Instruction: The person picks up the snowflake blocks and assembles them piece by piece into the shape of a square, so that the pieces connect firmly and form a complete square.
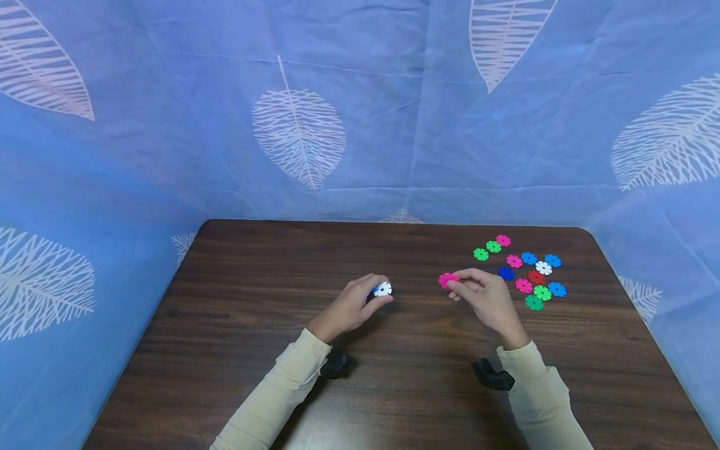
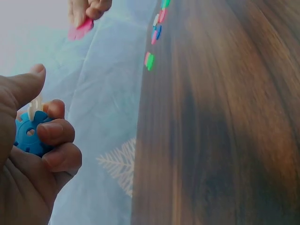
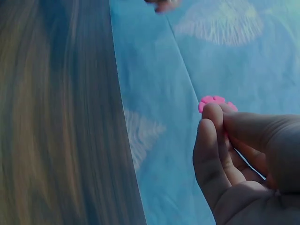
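In the head view my left hand (image 1: 355,304) holds a white notched disc (image 1: 382,289) joined to a blue notched disc. The left wrist view shows the fingers curled round the blue disc (image 2: 32,133), with the white disc (image 2: 35,108) standing edge-on against it and the thumb raised off them. To the right, my right hand (image 1: 488,299) pinches a pink notched disc (image 1: 447,280) between thumb and fingers. That pink disc (image 3: 213,101) pokes out past the fingertips in the right wrist view. A gap separates the two hands, both above the table.
Loose notched discs lie on the right of the dark wooden table (image 1: 236,350): several green, pink and blue ones, a red disc (image 1: 536,277) and a white disc (image 1: 543,267). Behind the table hangs a blue cloth (image 1: 382,137) with pale leaf prints.
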